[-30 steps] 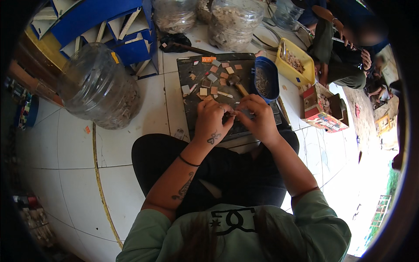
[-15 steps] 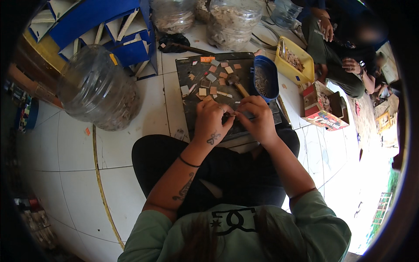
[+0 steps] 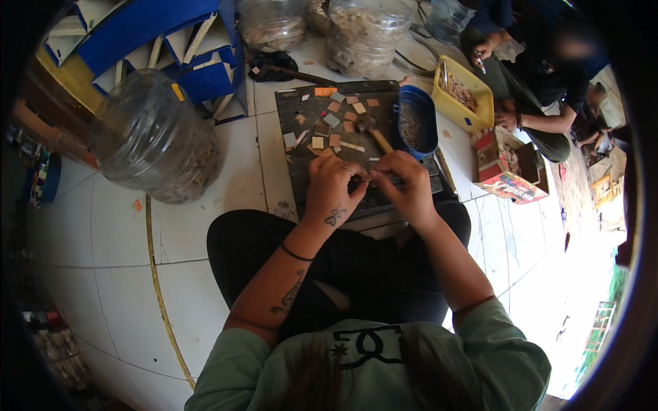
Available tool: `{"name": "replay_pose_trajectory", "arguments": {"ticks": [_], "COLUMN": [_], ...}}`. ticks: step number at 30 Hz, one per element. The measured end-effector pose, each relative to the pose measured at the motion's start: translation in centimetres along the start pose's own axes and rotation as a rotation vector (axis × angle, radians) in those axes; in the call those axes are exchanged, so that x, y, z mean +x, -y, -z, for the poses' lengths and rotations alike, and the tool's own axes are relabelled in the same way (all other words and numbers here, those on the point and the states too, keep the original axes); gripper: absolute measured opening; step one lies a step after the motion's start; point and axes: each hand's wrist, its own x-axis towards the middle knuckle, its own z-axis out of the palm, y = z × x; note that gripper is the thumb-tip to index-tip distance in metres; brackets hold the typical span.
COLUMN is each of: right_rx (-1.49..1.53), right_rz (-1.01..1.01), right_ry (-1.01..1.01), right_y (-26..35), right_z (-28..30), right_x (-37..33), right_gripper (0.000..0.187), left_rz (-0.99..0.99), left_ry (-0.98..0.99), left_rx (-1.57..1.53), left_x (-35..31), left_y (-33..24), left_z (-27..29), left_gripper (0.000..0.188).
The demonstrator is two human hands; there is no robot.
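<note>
Close together over the near part of a dark board (image 3: pixel 291 103), my left hand (image 3: pixel 332 183) and my right hand (image 3: pixel 406 182) meet fingertip to fingertip. Both are closed in a pinch on a small brownish piece (image 3: pixel 368 177), mostly covered by the fingers. Just beyond them, several small flat square pieces (image 3: pixel 334 140) in tan, pink and grey lie scattered on the board. A hammer (image 3: pixel 381 141) with a wooden handle rests there too, its handle end near my right hand. At the board's right edge stands a blue tray (image 3: pixel 434 123) with what look like nails inside.
Large clear plastic containers stand at the left (image 3: pixel 154 144) and far side (image 3: pixel 363 41). To the right are a yellow basin (image 3: pixel 469 122) and a red cardboard box (image 3: pixel 508 186), both holding small pieces. Another person (image 3: pixel 545 75) sits beyond them. Blue shelving (image 3: pixel 151 34) fills the far left.
My hands have barely moved; the small piece shows a little more between the fingertips. The other person's hands have shifted, one now holding up a small pale object and the other lower by the basin.
</note>
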Motion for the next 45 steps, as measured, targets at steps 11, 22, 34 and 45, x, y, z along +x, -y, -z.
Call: {"name": "replay_pose_trajectory", "arguments": {"ticks": [11, 22, 34, 45], "right_rx": [-0.186, -0.213, -0.238, -0.219], "right_rz": [0.117, 0.141, 0.14, 0.212], "right_ry": [-0.03, -0.072, -0.105, -0.072], "right_y": [0.8, 0.5, 0.2, -0.9], "right_z": [0.7, 0.6, 0.3, -0.4], "right_x": [0.1, -0.3, -0.5, -1.2], "right_gripper": [0.007, 0.011, 0.011, 0.013], "left_rz": [-0.001, -0.054, -0.051, -0.032], "left_ry": [0.016, -0.022, -0.019, 0.01], "left_rx": [0.012, 0.003, 0.002, 0.007], "left_x": [-0.1, -0.1, -0.1, -0.1], "left_y": [0.3, 0.2, 0.3, 0.1], "left_z": [-0.2, -0.3, -0.4, -0.2], "left_gripper": [0.011, 0.012, 0.011, 0.012]}}
